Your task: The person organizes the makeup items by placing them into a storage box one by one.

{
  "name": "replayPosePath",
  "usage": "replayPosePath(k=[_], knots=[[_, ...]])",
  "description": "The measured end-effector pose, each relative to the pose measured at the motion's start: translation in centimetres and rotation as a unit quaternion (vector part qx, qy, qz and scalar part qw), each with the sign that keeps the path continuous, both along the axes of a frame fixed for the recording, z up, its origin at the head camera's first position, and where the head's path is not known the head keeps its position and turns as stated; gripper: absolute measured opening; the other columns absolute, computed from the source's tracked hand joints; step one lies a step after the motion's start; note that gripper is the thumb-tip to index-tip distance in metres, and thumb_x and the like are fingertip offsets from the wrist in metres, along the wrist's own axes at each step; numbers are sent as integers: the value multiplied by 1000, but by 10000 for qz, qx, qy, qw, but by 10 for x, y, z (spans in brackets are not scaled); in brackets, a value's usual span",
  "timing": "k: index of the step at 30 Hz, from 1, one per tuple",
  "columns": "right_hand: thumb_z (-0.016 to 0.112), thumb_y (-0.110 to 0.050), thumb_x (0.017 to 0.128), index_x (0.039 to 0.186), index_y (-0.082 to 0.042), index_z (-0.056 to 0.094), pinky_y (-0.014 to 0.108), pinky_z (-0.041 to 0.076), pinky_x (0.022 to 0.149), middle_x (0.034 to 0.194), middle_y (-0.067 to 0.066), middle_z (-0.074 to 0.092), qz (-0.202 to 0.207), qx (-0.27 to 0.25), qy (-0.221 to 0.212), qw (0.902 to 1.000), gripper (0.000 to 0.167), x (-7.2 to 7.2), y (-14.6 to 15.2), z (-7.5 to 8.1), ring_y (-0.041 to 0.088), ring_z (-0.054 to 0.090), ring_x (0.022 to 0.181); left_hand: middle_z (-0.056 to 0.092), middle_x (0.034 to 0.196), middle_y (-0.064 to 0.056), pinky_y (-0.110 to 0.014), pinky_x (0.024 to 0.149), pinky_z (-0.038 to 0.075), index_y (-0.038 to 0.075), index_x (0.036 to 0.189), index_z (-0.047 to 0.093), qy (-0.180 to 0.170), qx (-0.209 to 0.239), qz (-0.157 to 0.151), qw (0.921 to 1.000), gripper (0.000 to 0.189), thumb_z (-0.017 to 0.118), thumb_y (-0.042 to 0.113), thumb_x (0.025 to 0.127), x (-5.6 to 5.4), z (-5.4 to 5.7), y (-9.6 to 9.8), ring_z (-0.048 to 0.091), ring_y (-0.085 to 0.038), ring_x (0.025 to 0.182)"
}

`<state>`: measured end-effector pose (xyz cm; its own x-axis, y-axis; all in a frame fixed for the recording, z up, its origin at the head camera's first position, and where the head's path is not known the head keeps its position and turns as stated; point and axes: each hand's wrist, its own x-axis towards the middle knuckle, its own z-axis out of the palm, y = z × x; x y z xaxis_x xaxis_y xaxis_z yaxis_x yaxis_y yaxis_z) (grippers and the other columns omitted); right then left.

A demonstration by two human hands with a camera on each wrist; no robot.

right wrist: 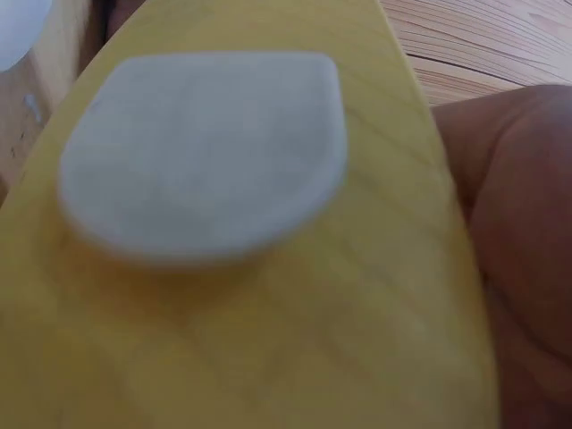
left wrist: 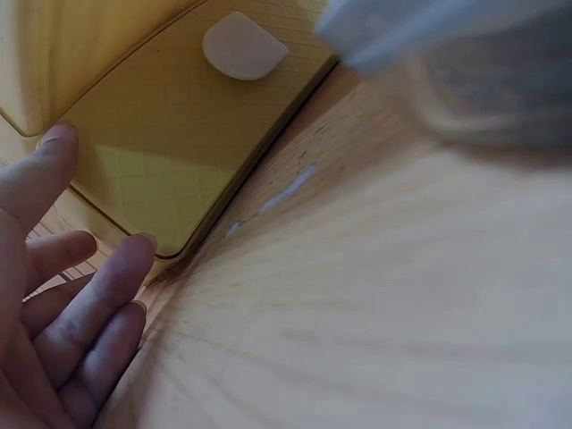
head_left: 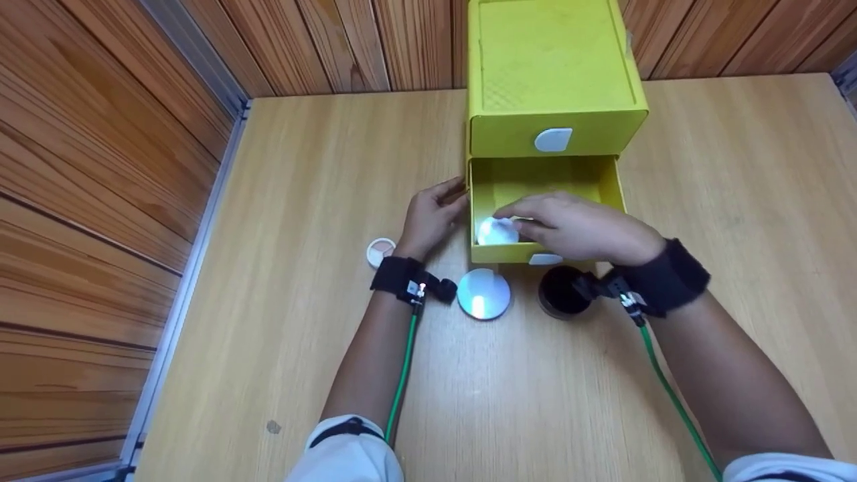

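A yellow drawer [head_left: 482,194] is pulled out at the bottom of a yellow cabinet [head_left: 549,60]. My right hand [head_left: 582,224] reaches in over its front wall and pinches the edge of a shiny, whitish round piece [head_left: 497,231] in the front left corner. At the drawer's left side is my left hand [head_left: 430,217]; in the left wrist view, its thumb [left wrist: 54,165] touches the drawer's edge and its other fingers lie loosely bent near the lower corner. The drawer's white handle [right wrist: 201,156] fills much of the right wrist view. The round piece is hidden there.
A jar with a shiny silver lid [head_left: 483,294] stands before the drawer, with a dark round container [head_left: 564,292] to its right. A small round palette with pinkish sections [head_left: 379,252] lies beside the left wrist. Wooden panels [head_left: 335,47] border the table.
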<state>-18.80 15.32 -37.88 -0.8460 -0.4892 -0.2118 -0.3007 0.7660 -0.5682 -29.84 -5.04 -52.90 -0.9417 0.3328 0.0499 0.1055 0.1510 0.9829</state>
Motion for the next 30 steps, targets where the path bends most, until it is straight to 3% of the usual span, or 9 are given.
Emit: replayPosePath(k=[7, 9, 17, 23, 30], knots=[[45, -11, 103, 136, -14, 57, 37, 46, 77, 97, 0, 64, 171, -244, 340, 9990, 36, 6, 9, -3, 15, 57, 82, 66, 121, -1, -24, 81, 53, 7, 132, 60, -72, 116, -175, 9998, 45, 71, 23, 91, -1, -1, 6, 63, -7, 104], [45, -11, 103, 137, -13, 57, 36, 46, 74, 94, 1, 63, 211, -256, 409, 9986, 36, 7, 10, -4, 15, 56, 79, 67, 120, -1, -24, 80, 53, 8, 132, 60, -96, 81, -221, 9997, 45, 71, 23, 91, 0, -1, 9, 63, -7, 104], [46, -16, 104, 140, -16, 54, 42, 45, 91, 125, 1, 61, -192, -131, 412, 9989, 37, 12, 22, -3, 16, 56, 103, 67, 121, -1, -22, 80, 52, 9, 132, 60, -46, -99, -310, 9995, 45, 72, 23, 90, 2, 1, 20, 64, -6, 101], [48, -19, 103, 136, -13, 57, 39, 48, 81, 112, 3, 66, -288, -327, 953, 9945, 35, 19, 40, 4, 15, 58, 91, 67, 120, 0, -25, 75, 54, 11, 132, 60, -143, -97, -298, 9994, 43, 70, 23, 91, 1, 4, 18, 64, -6, 100], [52, -26, 103, 131, -12, 62, 37, 51, 75, 109, 0, 67, -405, -491, 1444, 9875, 33, 38, 56, 12, 11, 61, 91, 66, 121, 0, -29, 68, 55, 12, 132, 61, -238, -67, 40, 9997, 41, 69, 20, 92, 1, 1, -1, 65, -8, 100]])
